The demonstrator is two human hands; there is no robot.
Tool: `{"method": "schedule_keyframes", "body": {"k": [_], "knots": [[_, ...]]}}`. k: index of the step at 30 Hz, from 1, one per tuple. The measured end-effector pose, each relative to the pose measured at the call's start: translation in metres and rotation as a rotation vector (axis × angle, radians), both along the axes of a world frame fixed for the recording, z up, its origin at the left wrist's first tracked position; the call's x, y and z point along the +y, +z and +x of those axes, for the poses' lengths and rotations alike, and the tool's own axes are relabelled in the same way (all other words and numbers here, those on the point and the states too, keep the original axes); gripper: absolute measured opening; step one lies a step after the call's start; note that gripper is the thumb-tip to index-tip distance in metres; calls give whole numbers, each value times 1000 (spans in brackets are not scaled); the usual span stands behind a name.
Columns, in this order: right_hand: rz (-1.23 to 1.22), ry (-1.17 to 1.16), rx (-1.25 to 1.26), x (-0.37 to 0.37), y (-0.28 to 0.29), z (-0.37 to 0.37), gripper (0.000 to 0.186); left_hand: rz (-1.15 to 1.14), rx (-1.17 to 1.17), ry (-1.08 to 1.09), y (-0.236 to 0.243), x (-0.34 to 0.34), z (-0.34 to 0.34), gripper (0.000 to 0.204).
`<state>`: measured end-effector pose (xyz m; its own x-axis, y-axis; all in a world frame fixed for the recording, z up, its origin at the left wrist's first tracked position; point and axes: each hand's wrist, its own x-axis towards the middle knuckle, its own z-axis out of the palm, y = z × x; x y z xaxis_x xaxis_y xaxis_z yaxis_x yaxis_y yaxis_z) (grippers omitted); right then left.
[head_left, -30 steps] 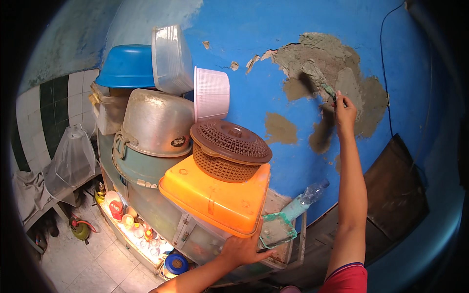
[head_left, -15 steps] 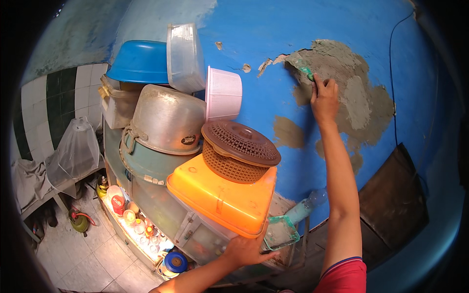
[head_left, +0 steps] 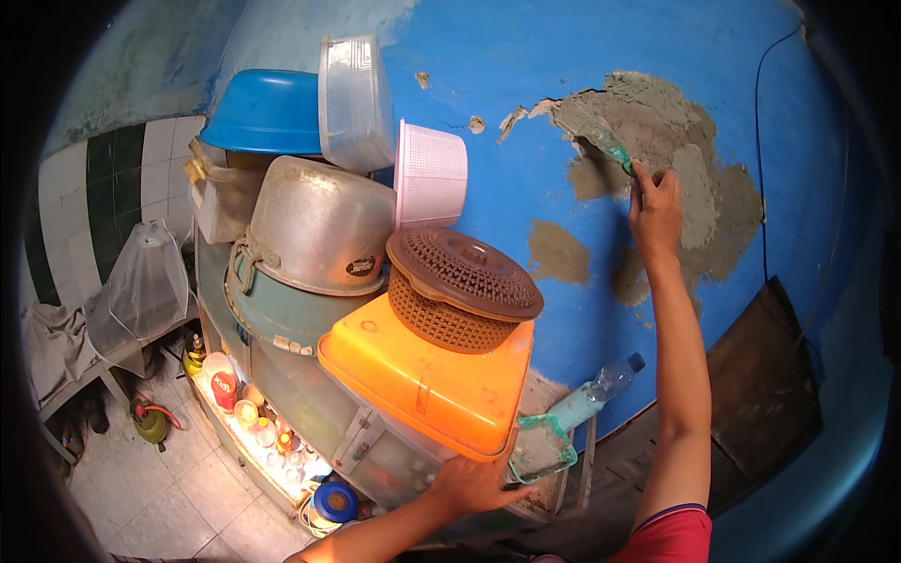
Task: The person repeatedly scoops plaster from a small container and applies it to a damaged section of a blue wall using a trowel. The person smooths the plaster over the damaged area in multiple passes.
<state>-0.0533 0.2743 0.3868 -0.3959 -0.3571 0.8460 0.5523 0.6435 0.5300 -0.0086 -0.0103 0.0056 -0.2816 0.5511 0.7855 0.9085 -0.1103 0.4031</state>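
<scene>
Gripping a green-handled trowel (head_left: 608,141), the right hand (head_left: 654,208) has fingers clamped on its handle; the blade points upper-left onto the grey plaster patch (head_left: 657,122).

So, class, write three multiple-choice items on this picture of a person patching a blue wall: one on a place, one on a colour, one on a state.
1. Where does the brown lidded basket sit?
A. on the orange tub
B. on the floor
C. inside the blue basin

2. What colour is the handle of the trowel in the right hand?
A. red
B. green
C. yellow

3. How is the grey patch on the wall?
A. painted over
B. bare and rough
C. tiled

Answers: 1 A, the basket rests on the tub's top. 2 B, a green handle shows above the fist. 3 B, uneven grey mortar shows unpainted.
</scene>
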Motion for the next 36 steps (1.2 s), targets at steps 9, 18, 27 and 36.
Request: {"method": "schedule_keyframes", "body": {"k": [9, 18, 27, 36], "knots": [[-43, 27, 71, -17, -1, -48, 29, -1, -13, -10, 2, -2, 2, 104], [-50, -33, 32, 28, -2, 4, 37, -101, -65, -30, -1, 0, 4, 105], [-1, 49, 113, 42, -3, 41, 40, 11, 56, 32, 0, 2, 0, 105], [44, -31, 114, 39, -10, 11, 45, -44, -9, -7, -7, 5, 4, 102]]}}
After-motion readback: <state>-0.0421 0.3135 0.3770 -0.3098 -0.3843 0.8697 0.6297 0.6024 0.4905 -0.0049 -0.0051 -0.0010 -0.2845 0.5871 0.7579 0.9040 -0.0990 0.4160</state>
